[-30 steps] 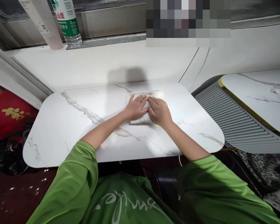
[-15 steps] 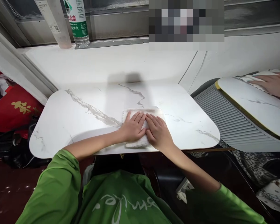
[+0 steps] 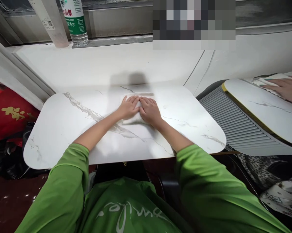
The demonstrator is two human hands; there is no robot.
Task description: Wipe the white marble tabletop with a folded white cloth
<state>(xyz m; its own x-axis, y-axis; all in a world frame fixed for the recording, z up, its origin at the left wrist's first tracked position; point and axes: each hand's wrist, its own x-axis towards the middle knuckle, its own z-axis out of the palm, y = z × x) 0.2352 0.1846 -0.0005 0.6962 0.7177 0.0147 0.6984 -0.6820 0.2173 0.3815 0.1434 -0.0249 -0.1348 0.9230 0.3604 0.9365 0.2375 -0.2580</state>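
A folded white cloth lies on the white marble table, toward its far edge. My left hand and my right hand lie side by side flat on the cloth, fingers stretched out and pressing down on it. Most of the cloth is hidden under my hands. My arms in green sleeves reach forward over the table.
A water bottle and a pale tube stand on the window ledge at the back left. To the right is a second marble table where another person's hand rests on a cloth. Red items lie left.
Both hands slid the cloth from near the table's front edge back toward the far edge, still flat on it.
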